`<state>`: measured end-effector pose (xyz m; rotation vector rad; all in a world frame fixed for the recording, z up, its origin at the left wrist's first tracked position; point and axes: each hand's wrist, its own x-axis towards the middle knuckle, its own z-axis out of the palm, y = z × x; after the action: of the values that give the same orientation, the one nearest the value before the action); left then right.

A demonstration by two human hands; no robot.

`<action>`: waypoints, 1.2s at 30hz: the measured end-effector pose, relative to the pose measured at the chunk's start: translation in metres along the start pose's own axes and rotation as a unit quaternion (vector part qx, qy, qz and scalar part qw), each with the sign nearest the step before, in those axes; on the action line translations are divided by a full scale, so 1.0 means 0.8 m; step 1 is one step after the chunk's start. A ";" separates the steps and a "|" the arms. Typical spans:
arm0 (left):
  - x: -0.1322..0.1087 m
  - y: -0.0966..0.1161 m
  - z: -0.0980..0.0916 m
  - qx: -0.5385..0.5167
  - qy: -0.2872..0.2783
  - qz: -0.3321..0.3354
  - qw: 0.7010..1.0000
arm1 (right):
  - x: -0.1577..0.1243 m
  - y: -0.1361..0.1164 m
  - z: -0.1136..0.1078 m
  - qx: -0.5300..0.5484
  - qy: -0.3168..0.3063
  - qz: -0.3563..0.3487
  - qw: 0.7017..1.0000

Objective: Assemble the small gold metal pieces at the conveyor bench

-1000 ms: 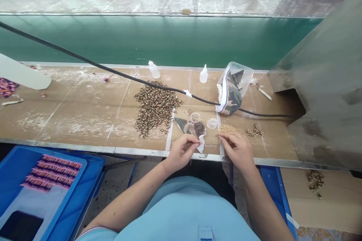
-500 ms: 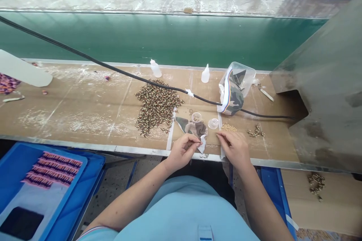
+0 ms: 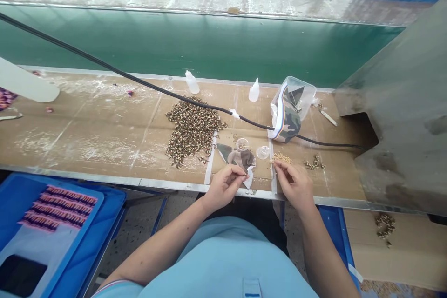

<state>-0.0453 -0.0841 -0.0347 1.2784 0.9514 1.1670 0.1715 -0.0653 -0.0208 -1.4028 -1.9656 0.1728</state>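
Note:
My left hand (image 3: 224, 187) is closed in a pinch over the near edge of a camouflage cloth scrap (image 3: 228, 153). A tiny reddish piece shows at its fingertips, too small to name. Thumb and forefinger of my right hand (image 3: 296, 188) are together at the near edge of a little pile of small tan pieces (image 3: 282, 158); whatever they hold is too small to make out. Between and beyond the hands are a small clear cup (image 3: 242, 143) with a thin stick across it and a clear round dish (image 3: 262, 152). A large heap of small brown-and-gold pieces (image 3: 192, 132) lies left of the cloth.
A black cable (image 3: 139, 81) crosses above the bench. Two white squeeze bottles (image 3: 254, 91) stand at the back. A clear plastic box (image 3: 307, 95) has camouflage cloth over it. A metal housing (image 3: 401, 125) bounds the right; a blue tray (image 3: 94, 214) sits lower left.
My right hand has moved slightly right, from the cardboard beside the tan pile to the pile's edge. My left hand keeps its pinch at the cloth. The view has shifted slightly.

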 end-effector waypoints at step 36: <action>0.017 0.012 -0.005 -0.199 0.102 -0.126 0.967 | 0.065 -0.051 0.020 -0.169 0.037 -0.119 0.978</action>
<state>-0.0479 -0.0709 -0.0243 0.7060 0.9373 1.2270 0.1215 -0.0320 0.0112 -1.3402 -2.1494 -0.3352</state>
